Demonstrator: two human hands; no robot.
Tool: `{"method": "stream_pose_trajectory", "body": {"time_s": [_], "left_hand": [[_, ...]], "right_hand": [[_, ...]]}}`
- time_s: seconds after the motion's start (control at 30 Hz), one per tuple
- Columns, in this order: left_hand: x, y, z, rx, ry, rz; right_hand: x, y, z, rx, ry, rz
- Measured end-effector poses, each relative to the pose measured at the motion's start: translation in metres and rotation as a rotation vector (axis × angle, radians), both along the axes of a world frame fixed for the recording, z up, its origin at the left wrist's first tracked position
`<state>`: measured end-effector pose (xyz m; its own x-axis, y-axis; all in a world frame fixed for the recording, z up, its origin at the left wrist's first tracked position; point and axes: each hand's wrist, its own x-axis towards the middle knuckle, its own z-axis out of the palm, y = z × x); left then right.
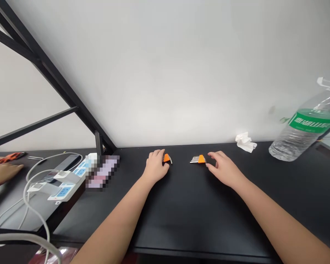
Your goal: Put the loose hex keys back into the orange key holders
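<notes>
Two hex key sets in orange holders lie on the black desk. My left hand (154, 167) rests palm down beside the left hex key set (167, 158), hiding part of its keys. Its thumb and forefinger are apart on either side of the holder; whether they touch it I cannot tell. The right hex key set (201, 158) has its long silver keys pointing left. Close to its right end is my right hand (221, 168), thumb and fingers apart and curved towards the short key ends.
A large water bottle (299, 132) with a green label stands at the right, near a crumpled tissue (245, 142). To the left are a power strip (74, 179) with white cables, a black metal frame (68, 97), a phone (64, 165) and another person's hand (2, 172) by an orange-black tool (9, 158).
</notes>
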<state>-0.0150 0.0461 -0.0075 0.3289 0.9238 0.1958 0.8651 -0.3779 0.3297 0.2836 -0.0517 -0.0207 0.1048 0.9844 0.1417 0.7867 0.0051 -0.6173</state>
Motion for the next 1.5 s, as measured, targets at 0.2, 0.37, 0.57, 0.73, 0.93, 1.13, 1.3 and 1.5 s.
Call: {"method": "stream_pose_trajectory", "body": {"time_s": [0.2,0.37,0.57,0.73,0.93,1.13,1.3,1.5], "left_hand": [[-0.001,0.008,-0.007,-0.119,0.062,0.071],[0.007,-0.003,-0.002,-0.153,-0.001,0.039],[0.022,-0.032,0.002,-0.257,-0.368,-0.334],[0.032,-0.051,0.007,-0.263,-0.353,-0.488],[0.034,-0.055,0.011,-0.249,-0.424,-0.522],[0.034,-0.054,0.016,-0.271,-0.456,-0.526],[0.033,-0.054,0.018,-0.283,-0.493,-0.531],[0.033,-0.056,0.020,-0.288,-0.501,-0.542]], "right_hand": [[-0.010,-0.006,0.002,0.036,0.075,0.108],[-0.034,-0.010,-0.003,-0.070,0.238,0.271],[-0.053,-0.007,-0.011,-0.330,0.859,0.283],[-0.053,-0.010,-0.006,-0.458,1.004,0.396],[-0.054,-0.015,0.002,-0.510,1.161,0.377],[-0.055,-0.016,0.003,-0.510,1.243,0.358],[-0.049,-0.016,0.006,-0.484,1.319,0.406],[-0.047,-0.018,0.011,-0.514,1.253,0.452]]}}
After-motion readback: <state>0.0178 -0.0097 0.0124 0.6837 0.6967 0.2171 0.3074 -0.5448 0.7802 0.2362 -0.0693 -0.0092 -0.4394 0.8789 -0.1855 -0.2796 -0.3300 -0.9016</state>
